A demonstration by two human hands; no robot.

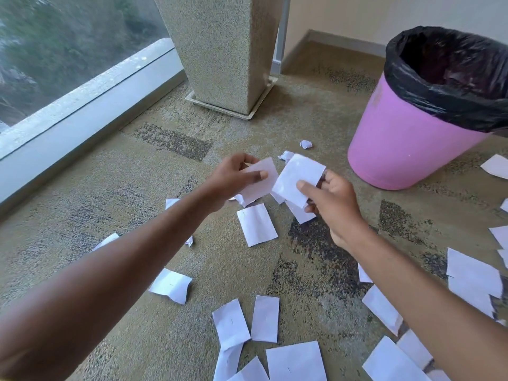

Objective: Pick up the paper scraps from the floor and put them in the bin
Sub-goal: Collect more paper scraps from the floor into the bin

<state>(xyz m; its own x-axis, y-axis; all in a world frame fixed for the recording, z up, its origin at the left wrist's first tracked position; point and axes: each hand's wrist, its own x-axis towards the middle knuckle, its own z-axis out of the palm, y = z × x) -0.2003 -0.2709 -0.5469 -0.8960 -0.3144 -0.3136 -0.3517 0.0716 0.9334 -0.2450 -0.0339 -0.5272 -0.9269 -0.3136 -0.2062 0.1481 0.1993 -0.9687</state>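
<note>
Paper scraps, flat and white, lie nearest, strewn over the carpeted floor from 5 to 7 o'clock, with more along the edge at 3 to 4 o'clock. Two bare forearms reach in from the bottom corners and meet near the centre. At about 11 o'clock of centre the left hand pinches a torn sheet, its fingers clamped on the paper, thumb on top. Just beside it, the right hand grips a second sheet, thumb pressed on its face and the other fingers curled behind. The two sheets nearly touch at their inner edges. A loose scrap lies on the floor below the hands. A crumpled paper ball sits at 12 o'clock, near the pink bin standing at 2 o'clock, lined with a black bag. A speckled stone planter rises at 12 o'clock, and a window fills 10 o'clock.
</note>
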